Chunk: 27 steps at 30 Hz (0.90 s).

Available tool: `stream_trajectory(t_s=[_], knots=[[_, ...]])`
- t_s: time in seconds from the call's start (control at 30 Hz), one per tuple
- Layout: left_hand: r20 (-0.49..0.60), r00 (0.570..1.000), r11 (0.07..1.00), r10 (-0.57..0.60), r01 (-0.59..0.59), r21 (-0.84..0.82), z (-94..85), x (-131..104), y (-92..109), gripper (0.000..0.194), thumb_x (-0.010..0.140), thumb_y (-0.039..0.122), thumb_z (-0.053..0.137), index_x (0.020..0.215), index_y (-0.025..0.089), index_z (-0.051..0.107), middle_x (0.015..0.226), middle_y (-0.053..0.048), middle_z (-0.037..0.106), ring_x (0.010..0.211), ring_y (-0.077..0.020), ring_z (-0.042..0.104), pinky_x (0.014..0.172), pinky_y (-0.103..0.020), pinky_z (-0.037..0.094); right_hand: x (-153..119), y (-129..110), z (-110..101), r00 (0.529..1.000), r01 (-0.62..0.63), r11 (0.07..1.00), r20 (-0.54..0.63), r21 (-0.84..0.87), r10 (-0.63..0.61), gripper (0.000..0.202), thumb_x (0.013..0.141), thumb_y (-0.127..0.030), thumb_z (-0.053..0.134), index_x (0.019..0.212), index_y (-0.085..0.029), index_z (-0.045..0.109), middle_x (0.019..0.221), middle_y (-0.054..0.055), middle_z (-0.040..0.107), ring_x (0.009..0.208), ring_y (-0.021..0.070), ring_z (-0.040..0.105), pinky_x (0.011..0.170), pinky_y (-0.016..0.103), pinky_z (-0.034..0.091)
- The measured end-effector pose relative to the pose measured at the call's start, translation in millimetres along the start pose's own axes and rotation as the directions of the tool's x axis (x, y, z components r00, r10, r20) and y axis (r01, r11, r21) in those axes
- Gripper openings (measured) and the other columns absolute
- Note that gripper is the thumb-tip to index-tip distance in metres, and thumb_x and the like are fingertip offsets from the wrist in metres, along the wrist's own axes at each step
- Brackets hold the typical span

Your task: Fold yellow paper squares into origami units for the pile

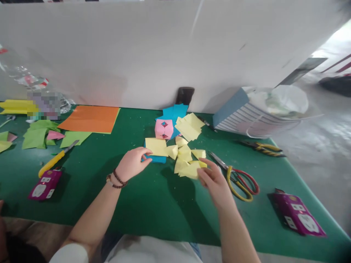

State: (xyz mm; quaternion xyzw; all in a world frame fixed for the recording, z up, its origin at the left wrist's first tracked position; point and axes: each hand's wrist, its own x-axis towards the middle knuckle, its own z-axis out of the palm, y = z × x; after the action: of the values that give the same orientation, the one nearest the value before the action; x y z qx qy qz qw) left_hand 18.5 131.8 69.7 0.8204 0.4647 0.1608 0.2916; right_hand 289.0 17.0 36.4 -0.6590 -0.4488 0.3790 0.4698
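Observation:
My left hand (134, 160), with a beaded bracelet at the wrist, has thumb and forefinger apart at the lower left edge of a yellow paper sheet (156, 146), which lies over blue paper (159, 159). My right hand (212, 177) pinches a yellow paper piece (190, 171) at the right side of a pile of folded yellow pieces (184, 153). Behind them sit a pink folded paper shape (163, 129), flat yellow sheets (189, 126) and blue sheets (175, 110).
Scissors (238, 182) lie right of my right hand, pliers (263, 147) farther right. A paper bag (236, 113), phone (185, 95), orange sheet (89, 118), yellow cutter (52, 164), green paper (35, 135), bottle and two purple boxes (45, 185) are on the green table (131, 219).

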Motion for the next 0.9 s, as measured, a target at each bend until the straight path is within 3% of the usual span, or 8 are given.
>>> stream_trajectory(t_s=[0.1,0.3,0.4,0.47,0.53,0.63,0.7,0.9], knots=[[-0.01,1.0,1.0,0.015,-0.014,0.018,7.9,4,-1,0.018,0.084,0.024,0.061,0.101,0.019,0.067,0.101,-0.004,0.071,0.078,-0.0164,0.069,0.066,-0.027,0.056,3,12,-12,0.998,-0.052,0.993,-0.041,-0.11,0.048,0.045,0.082,-0.049,0.058,0.114,-0.017,0.06,0.062,-0.003,0.055,0.048,0.0105,0.046,0.046,0.024,0.038],[0.063,0.993,0.994,0.105,-0.104,-0.014,44.6,-1,21,0.023,0.082,0.023,0.066,0.106,0.021,0.066,0.107,-0.004,0.07,0.082,-0.0169,0.069,0.075,-0.029,0.057,18,22,7,0.991,0.023,0.958,-0.123,-0.287,-0.061,0.04,0.078,-0.047,0.061,0.106,-0.019,0.067,0.088,0.006,0.066,0.057,0.013,0.055,0.059,0.031,0.049],[0.127,0.973,0.981,0.194,-0.189,-0.05,69.2,-8,33,0.031,0.079,0.021,0.069,0.109,0.02,0.065,0.131,-0.009,0.061,0.103,-0.0233,0.067,0.089,-0.036,0.056,15,19,8,0.981,0.063,0.941,-0.152,-0.334,-0.12,0.038,0.082,-0.049,0.057,0.103,-0.019,0.067,0.098,0.01,0.065,0.063,0.0144,0.059,0.062,0.032,0.051],[0.147,0.966,0.977,0.213,-0.207,-0.052,81.4,-11,38,0.034,0.078,0.022,0.07,0.112,0.019,0.064,0.136,-0.012,0.057,0.118,-0.0281,0.06,0.098,-0.042,0.052,7,18,5,0.979,0.083,0.931,-0.147,-0.356,-0.144,0.037,0.083,-0.05,0.057,0.102,-0.02,0.067,0.098,0.01,0.065,0.066,0.0157,0.061,0.061,0.031,0.052],[0.154,0.966,0.978,0.205,-0.199,-0.057,88.9,-12,40,0.035,0.078,0.023,0.07,0.112,0.018,0.063,0.138,-0.013,0.054,0.12,-0.0291,0.059,0.101,-0.044,0.05,-3,22,4,0.977,0.14,0.901,-0.089,-0.411,-0.193,0.038,0.08,-0.05,0.063,0.105,-0.022,0.067,0.098,0.009,0.066,0.068,0.0171,0.061,0.06,0.031,0.053],[0.168,0.967,0.98,0.191,-0.18,-0.081,94.8,-12,40,0.033,0.077,0.022,0.071,0.109,0.018,0.063,0.137,-0.012,0.055,0.112,-0.0269,0.063,0.098,-0.043,0.052,-11,33,5,0.943,0.291,0.775,0.033,-0.56,-0.33,0.039,0.083,-0.042,0.062,0.117,-0.024,0.062,0.106,0.01,0.067,0.075,0.02,0.064,0.064,0.034,0.055],[0.182,0.962,0.977,0.203,-0.185,-0.11,97.9,-12,40,0.032,0.077,0.022,0.071,0.108,0.019,0.062,0.136,-0.011,0.057,0.102,-0.0239,0.067,0.095,-0.041,0.053,-9,41,8,0.921,0.333,0.715,0.05,-0.615,-0.386,0.034,0.088,-0.035,0.054,0.12,-0.025,0.06,0.107,0.009,0.067,0.08,0.0212,0.065,0.069,0.036,0.056],[0.159,0.961,0.967,0.226,-0.201,-0.157,95.1,-8,38,0.032,0.076,0.023,0.072,0.107,0.02,0.062,0.139,-0.008,0.054,0.072,-0.0131,0.064,0.08,-0.034,0.057,7,50,14,0.893,0.353,0.695,0.005,-0.626,-0.449,0.032,0.092,-0.031,0.049,0.122,-0.023,0.058,0.118,0.011,0.065,0.08,0.0201,0.066,0.076,0.037,0.057]])
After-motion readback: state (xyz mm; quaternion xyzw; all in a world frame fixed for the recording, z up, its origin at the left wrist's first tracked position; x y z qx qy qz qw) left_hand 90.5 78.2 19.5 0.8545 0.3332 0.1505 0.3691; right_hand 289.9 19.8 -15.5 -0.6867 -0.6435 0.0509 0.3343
